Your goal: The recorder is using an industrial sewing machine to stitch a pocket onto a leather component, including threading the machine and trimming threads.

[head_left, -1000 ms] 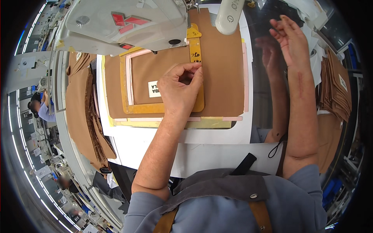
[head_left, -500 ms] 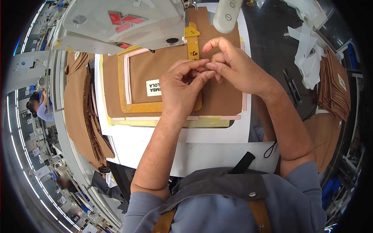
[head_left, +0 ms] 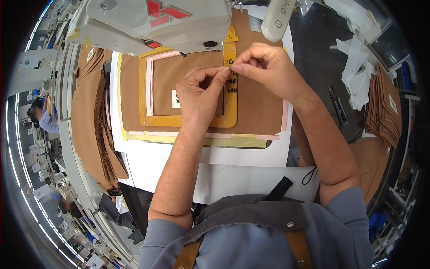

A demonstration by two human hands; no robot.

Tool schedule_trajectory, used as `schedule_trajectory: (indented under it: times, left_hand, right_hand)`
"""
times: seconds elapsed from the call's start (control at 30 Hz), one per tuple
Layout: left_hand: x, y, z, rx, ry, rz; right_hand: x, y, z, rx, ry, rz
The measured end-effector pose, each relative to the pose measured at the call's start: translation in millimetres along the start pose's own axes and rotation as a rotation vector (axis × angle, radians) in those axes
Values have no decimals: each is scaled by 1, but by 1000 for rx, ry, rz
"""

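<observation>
Holding up one bare left hand [head_left: 198,92] and one bare right hand [head_left: 271,69], pressing thumb to index finger on both, nearly meeting above one flat yellow rectangular frame [head_left: 230,107]; cannot tell whether pinching anything thin. Underneath, one spread brown fabric panel [head_left: 260,110]; beyond, one bulky white machine head [head_left: 197,31]

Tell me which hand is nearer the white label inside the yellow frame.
Left. The left hand is just right of the white label, partly hiding it from view. The right hand is farther off, at the right side of the yellow frame.
</observation>
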State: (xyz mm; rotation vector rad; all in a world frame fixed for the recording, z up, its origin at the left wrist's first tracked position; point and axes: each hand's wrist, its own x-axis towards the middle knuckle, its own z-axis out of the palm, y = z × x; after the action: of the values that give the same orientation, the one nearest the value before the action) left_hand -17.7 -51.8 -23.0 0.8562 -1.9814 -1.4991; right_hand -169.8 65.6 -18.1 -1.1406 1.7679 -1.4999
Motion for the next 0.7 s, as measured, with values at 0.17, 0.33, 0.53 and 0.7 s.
schedule_trajectory:
  times: [0.17, 0.33, 0.53, 0.7]
  left_hand:
    - [7, -3, -4, 96, 29, 26]
    - [9, -19, -7, 462, 154, 384]
    - [3, -13, 1, 700, 52, 549]
    - [3, -16, 2, 711, 25, 596]
  right_hand:
    - [19, 12, 7, 44, 75, 56]
    - [36, 13, 14, -89, 142, 2]
    - [39, 15, 18, -128, 180, -37]
    - [39, 15, 19, -216, 188, -49]
